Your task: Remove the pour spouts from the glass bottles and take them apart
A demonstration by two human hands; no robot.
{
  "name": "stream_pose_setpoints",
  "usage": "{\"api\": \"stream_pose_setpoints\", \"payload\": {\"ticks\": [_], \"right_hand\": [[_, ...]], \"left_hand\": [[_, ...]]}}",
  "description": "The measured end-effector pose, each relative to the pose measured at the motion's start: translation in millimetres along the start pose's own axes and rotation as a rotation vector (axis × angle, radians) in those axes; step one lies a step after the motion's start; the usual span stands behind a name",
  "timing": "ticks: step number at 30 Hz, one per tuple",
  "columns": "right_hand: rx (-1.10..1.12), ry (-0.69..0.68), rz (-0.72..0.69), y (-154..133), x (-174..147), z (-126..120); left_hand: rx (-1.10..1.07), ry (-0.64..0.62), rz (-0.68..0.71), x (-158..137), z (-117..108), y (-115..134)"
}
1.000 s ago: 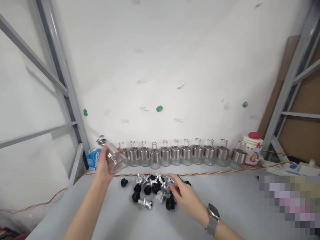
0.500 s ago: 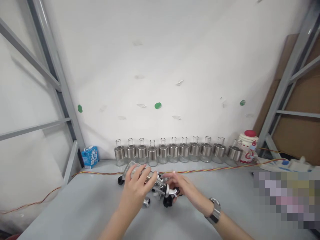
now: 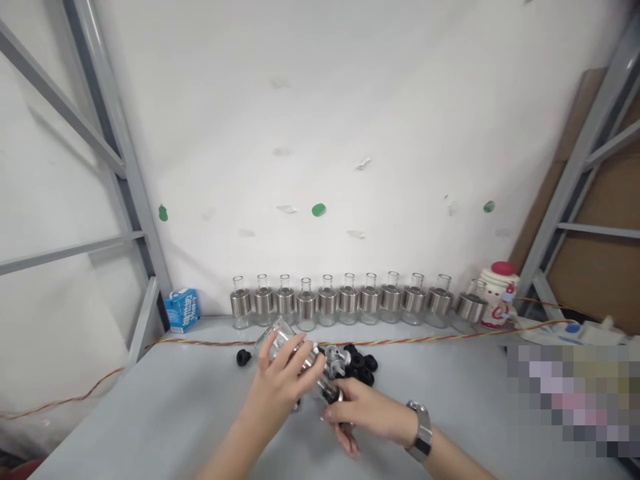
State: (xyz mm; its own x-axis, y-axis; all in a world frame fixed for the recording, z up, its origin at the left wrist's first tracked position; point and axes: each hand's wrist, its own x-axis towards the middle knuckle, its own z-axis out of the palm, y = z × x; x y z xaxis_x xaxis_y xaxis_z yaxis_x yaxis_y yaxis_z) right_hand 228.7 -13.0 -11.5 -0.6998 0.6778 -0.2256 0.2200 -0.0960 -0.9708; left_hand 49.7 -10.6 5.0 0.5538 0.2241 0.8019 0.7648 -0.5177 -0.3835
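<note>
My left hand (image 3: 286, 377) is wrapped round a glass bottle (image 3: 274, 333) with a brushed-metal sleeve. The bottle lies tilted over the table, its base to the upper left and its neck pointing down to the right. At the neck end is a stopper (image 3: 332, 395) with a black part, and my right hand (image 3: 364, 408) is closed round that end, covering much of it. Just beyond my hands sit a heap of black caps (image 3: 364, 365) and several clear and silver stopper pieces (image 3: 338, 359). One black cap (image 3: 243, 358) lies apart, left of the bottle.
A row of several sleeved glass bottles (image 3: 327, 301) stands along the wall. To their left is a blue carton (image 3: 182, 310); to their right, a white jar with a red lid (image 3: 500, 293). A twisted cable (image 3: 400, 342) crosses the grey table (image 3: 165, 407). Metal frame posts flank both sides.
My right hand has shifted nearer to me and closed round the stopper end. The bottle's neck end has swung down toward me, and the heap of black caps now shows.
</note>
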Motion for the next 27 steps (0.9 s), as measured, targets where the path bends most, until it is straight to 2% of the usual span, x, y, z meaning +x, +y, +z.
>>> {"api": "stream_pose_setpoints", "payload": {"ticks": [2, 6, 8, 10, 11, 15, 17, 18, 20, 22, 25, 27], "right_hand": [[-0.218, 0.157, -0.034, 2, 0, 3], [-0.802, 0.588, -0.201, 2, 0, 9], [-0.914, 0.689, -0.245, -1, -2, 11], [-0.804, 0.659, -0.252, -5, -5, 11], [-0.680, 0.590, -0.244, -7, -6, 10], [-0.053, 0.100, -0.136, -9, -6, 2], [0.132, -0.035, -0.087, -7, -5, -1], [0.169, -0.060, -0.074, -7, -4, -2], [0.146, -0.060, -0.074, -7, -5, -3], [0.026, 0.004, -0.110, -9, -7, -4], [-0.242, 0.187, -0.150, -11, -10, -3], [-0.496, 0.362, -0.169, -10, -9, -1]], "left_hand": [[0.009, -0.040, -0.037, 0, 2, 1], [0.032, -0.087, -0.145, 2, 5, 4], [0.017, -0.087, -0.189, 3, 4, 3], [0.009, -0.024, -0.150, 4, 1, 1], [0.014, 0.031, -0.110, 5, -1, 0], [0.057, 0.222, -0.020, 7, -6, -2], [0.075, 0.268, 0.005, 7, -5, -2], [0.077, 0.269, 0.021, 7, -5, -2], [0.063, 0.230, 0.019, 6, -3, -2], [0.032, 0.161, -0.042, 5, -2, -2], [0.004, 0.036, -0.160, 4, 1, 3], [0.012, -0.067, -0.218, 3, 4, 7]]}}
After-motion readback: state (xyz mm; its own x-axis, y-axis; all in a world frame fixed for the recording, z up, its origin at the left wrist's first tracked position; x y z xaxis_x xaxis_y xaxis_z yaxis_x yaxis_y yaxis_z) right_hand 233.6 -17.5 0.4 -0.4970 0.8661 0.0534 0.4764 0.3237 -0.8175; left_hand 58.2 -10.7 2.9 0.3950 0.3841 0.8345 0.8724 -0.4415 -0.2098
